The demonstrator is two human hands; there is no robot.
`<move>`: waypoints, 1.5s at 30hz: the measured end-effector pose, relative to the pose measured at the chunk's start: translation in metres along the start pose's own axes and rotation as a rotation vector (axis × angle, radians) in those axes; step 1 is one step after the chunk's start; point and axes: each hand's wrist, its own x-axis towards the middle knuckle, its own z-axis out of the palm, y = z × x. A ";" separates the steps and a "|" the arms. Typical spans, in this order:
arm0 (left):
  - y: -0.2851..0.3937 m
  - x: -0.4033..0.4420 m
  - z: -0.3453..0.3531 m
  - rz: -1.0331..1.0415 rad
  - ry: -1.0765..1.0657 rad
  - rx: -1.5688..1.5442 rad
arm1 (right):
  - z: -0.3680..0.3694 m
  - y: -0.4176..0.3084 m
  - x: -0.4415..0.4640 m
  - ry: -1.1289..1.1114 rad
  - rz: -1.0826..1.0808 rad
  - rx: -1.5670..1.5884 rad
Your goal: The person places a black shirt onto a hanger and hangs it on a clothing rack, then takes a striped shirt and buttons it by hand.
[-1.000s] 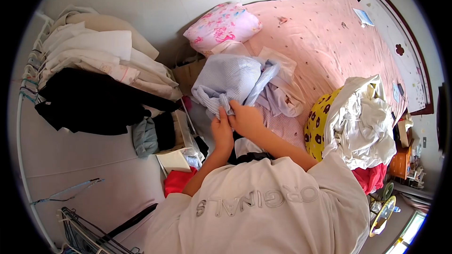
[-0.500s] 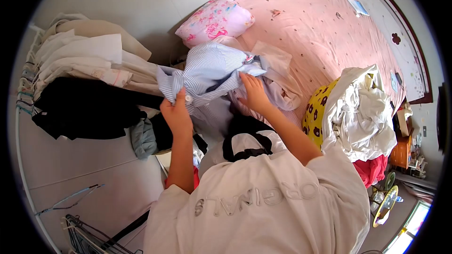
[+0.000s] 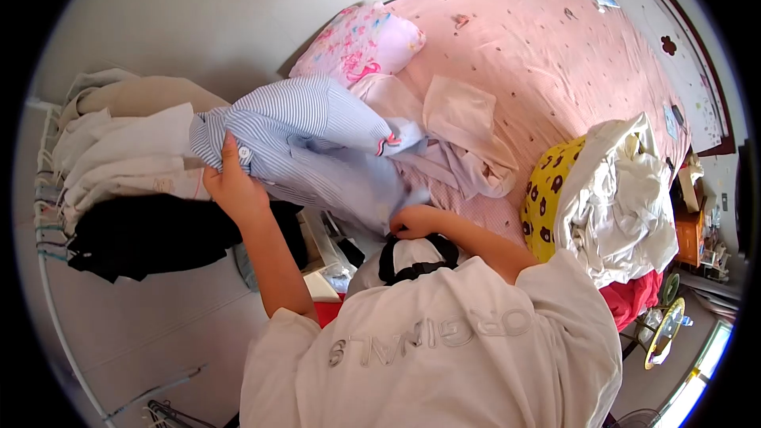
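Striped shirt: clasped in left hand, eight o'clock; near curled right hand, four o'clock, cannot tell if gripped.

From above and behind the left hand's grip, the head-worn camera looks forward and down (a round, wide view), close over the wearer's T-shirt, facing the bed beyond.
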 end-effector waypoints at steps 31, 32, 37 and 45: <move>-0.037 -0.008 0.028 -0.238 -0.357 -0.035 | -0.328 -0.114 -0.248 1.899 -0.616 0.640; -0.030 -0.010 0.037 -0.254 -0.376 -0.014 | -0.341 -0.122 -0.264 1.905 -0.698 0.574; -0.071 0.021 0.095 -0.020 -0.538 0.374 | -0.425 -0.061 -0.258 2.001 0.100 -0.575; -0.315 0.089 0.122 0.120 -0.470 0.756 | -0.317 0.111 -0.049 1.265 0.496 -0.622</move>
